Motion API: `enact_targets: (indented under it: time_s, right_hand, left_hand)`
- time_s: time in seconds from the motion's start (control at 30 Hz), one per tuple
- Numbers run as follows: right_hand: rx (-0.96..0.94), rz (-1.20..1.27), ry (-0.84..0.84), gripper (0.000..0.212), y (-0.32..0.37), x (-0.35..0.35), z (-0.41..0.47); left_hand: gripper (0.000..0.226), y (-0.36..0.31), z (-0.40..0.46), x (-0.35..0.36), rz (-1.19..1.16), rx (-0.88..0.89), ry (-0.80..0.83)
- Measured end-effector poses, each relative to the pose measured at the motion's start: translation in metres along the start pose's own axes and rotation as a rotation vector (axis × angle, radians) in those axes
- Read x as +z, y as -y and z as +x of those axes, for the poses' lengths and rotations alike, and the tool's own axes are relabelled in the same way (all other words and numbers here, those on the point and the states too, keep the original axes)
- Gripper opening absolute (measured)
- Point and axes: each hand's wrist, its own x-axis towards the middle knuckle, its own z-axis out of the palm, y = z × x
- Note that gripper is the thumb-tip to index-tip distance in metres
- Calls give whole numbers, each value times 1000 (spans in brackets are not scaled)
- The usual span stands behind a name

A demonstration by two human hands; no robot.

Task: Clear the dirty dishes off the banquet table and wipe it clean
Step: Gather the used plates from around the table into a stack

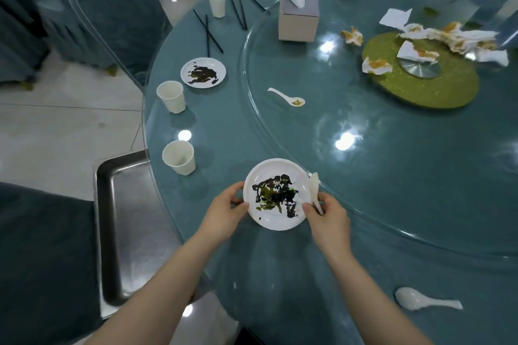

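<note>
- Left hand (228,206) pinches the dirty plate (276,194) rim at 9 o'clock; right hand (326,211) pinches plate and spoon (314,190) at 3.
- Clearing barely begun: cups (171,96), second plate (203,72), chopsticks (207,33), napkins (448,36) remain; table (364,176) unwiped.

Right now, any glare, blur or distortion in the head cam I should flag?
Head view: ceiling-light glare spots on the glass table top; far right edge smeared with motion blur over the crumpled napkins; wide-angle bending curves the table rim and the chair at top left; near plate, left hand and right hand sharp and evenly lit.
</note>
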Motion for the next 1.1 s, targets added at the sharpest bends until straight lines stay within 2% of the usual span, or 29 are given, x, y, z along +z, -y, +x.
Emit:
enact_targets:
  time_s: [0.3,0.6,0.87,1.1]
  right_hand:
    - [-201,22,216,13,62,53,-80]
    - [-338,152,538,11,130,136,-229]
    - [-441,144,792,11,203,211,-345]
    - [-466,93,977,5,257,299,-393]
  left_hand:
    - [28,33,-102,-101,-160,7,-199]
    - [25,89,-265,-227,-215,76,-387]
    - [23,127,-374,-328,-314,82,-623]
    - [20,167,-415,-431,-343,90,-641]
